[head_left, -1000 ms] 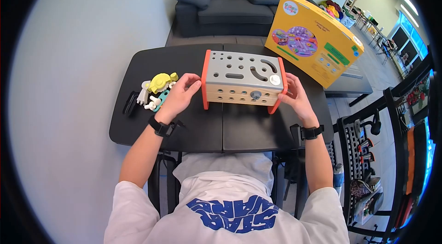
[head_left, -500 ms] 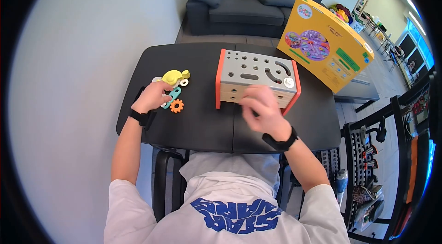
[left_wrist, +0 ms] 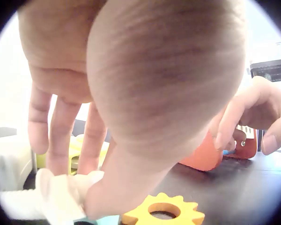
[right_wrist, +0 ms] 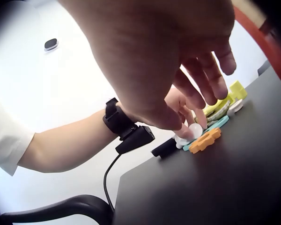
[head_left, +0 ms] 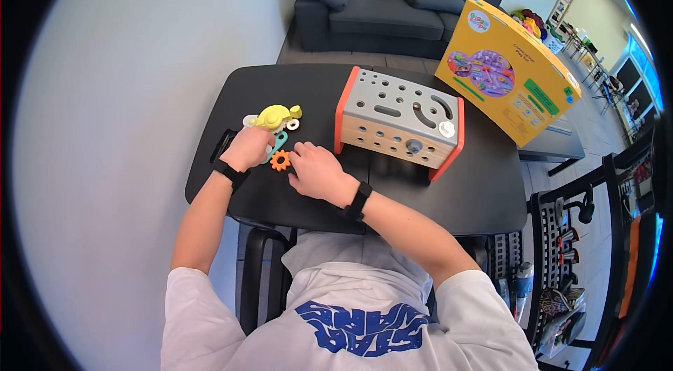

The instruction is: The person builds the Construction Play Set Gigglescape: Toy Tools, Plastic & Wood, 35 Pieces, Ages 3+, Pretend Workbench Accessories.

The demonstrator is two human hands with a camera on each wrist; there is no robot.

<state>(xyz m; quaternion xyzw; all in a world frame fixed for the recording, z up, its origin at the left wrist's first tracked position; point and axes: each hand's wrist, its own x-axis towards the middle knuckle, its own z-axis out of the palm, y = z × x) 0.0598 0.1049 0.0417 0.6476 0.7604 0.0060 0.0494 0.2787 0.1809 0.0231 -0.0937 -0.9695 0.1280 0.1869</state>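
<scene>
In the head view my left hand (head_left: pixel 249 149) is over a small pile of toy parts at the table's left. Its thumb and fingers pinch a white plastic screw (left_wrist: pixel 61 199) in the left wrist view. Below and beside it lies a teal strip with holes (head_left: pixel 280 141). My right hand (head_left: pixel 319 173) reaches beside an orange toy gear (head_left: pixel 280 160), its fingers loosely bent and holding nothing. A yellow toy piece (head_left: pixel 275 117) and a white ring (head_left: pixel 293 124) lie behind the strip. The toy workbench (head_left: pixel 392 134) stands right of the hands, a grey knob (head_left: pixel 413 147) on its wooden front.
The black table (head_left: pixel 315 91) carries everything. A dark item (head_left: pixel 223 147) lies left of my left hand. Behind the table's right end stands a yellow box (head_left: pixel 508 73), with a grey sofa (head_left: pixel 392 7) farther back. A black rack (head_left: pixel 561 231) stands at the right.
Both hands have left the sides of the workbench. The left went to the parts pile and took hold of the white screw; the right swung across leftward to beside the orange gear.
</scene>
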